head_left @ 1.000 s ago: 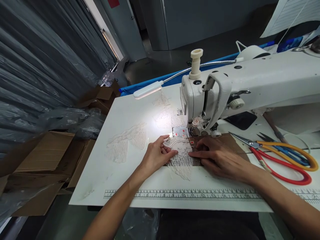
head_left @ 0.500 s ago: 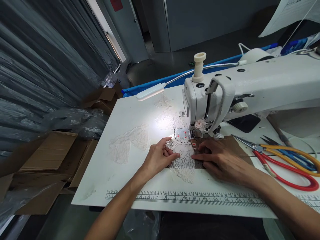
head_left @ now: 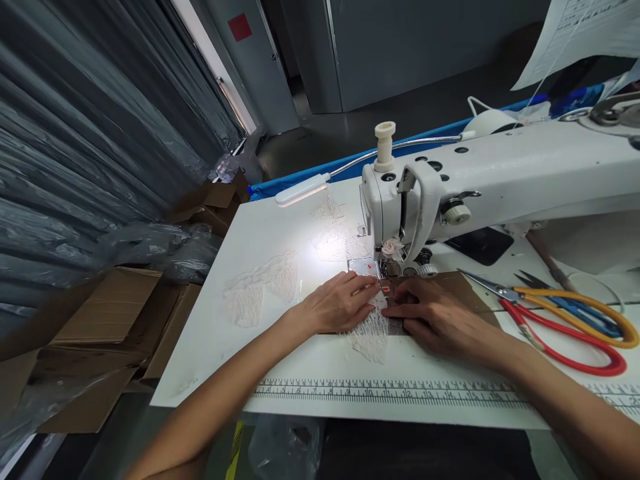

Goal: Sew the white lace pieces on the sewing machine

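Fingers of the left hand [head_left: 337, 305] lie flat, pressing the white lace piece [head_left: 369, 330] down; the right hand [head_left: 431, 315] also rests spread, pinning the brown backing [head_left: 453, 285] — neither grips anything. The lace sits just in front of the presser foot [head_left: 386, 268] of the sewing machine [head_left: 475, 183]; stitching looks barely begun, though seams are hard to see. Finished-looking lace pieces [head_left: 260, 290] lie left, scissors [head_left: 565, 317] right.

- One sewing machine [head_left: 500, 180]
- Two hands: left hand [head_left: 340, 303], right hand [head_left: 435, 317]
- One lamp [head_left: 303, 190]
- Two pairs of scissors: red scissors [head_left: 565, 340], yellow scissors [head_left: 595, 313]
- One ruler strip [head_left: 400, 393]
- One white table [head_left: 240, 347]
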`<state>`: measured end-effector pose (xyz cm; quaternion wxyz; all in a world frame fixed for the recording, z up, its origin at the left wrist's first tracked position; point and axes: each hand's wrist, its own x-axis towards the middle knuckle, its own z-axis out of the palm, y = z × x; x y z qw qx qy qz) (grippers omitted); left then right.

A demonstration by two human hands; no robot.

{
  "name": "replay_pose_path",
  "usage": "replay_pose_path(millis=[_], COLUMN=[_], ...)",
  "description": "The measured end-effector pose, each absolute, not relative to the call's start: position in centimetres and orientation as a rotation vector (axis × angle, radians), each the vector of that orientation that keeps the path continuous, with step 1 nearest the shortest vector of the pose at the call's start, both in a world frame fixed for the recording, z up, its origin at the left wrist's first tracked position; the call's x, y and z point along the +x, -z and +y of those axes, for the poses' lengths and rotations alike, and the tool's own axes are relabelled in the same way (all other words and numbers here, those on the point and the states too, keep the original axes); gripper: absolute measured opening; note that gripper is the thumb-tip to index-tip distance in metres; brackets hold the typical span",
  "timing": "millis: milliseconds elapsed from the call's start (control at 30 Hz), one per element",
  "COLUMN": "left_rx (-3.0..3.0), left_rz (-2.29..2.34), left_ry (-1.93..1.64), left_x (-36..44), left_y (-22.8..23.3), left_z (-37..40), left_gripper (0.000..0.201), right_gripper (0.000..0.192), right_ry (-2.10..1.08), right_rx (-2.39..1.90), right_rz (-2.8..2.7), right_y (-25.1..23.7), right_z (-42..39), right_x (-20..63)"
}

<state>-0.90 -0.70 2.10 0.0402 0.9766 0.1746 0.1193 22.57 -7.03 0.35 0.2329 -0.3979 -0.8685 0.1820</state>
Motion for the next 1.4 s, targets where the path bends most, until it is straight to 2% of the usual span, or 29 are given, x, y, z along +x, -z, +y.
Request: replay_pose_path(millis=[267, 533, 667, 1033, 1400], left_rx=[3.042, 3.141, 3.102, 2.911, 2.919], left_rz=[0.748, 0.776, 0.775, 0.812, 0.82], left_ry=[-0.255, -0.188, -0.251, -0.408, -0.454], left_x=[-0.6, 0.7, 0.6, 0.4, 0.3], left_y=[-1.8, -1.8, -1.7, -1.1, -0.8], left_z=[-1.9, -0.3, 0.1, 0.0, -0.1], left_gripper=[0.044, 0.039, 0.039, 0.037, 0.037], right_gripper=[0.03, 0.034, 0.034, 0.035, 0.036], right_ry=[-0.452, -0.278, -0.23, -0.389, -0.368], right_rx=[-1.084, -1.106, -1.146, -1.214, -1.166], right_rz=[-2.393, -2.501, -2.405, -2.29, -2.274], right_y=[0.3, -1.5, -0.8, 1.8, 1.9], right_z=[-7.0, -5.3, -5.3, -6.0, -6.1], right_x=[22.5, 22.8, 22.8, 23.1, 23.1])
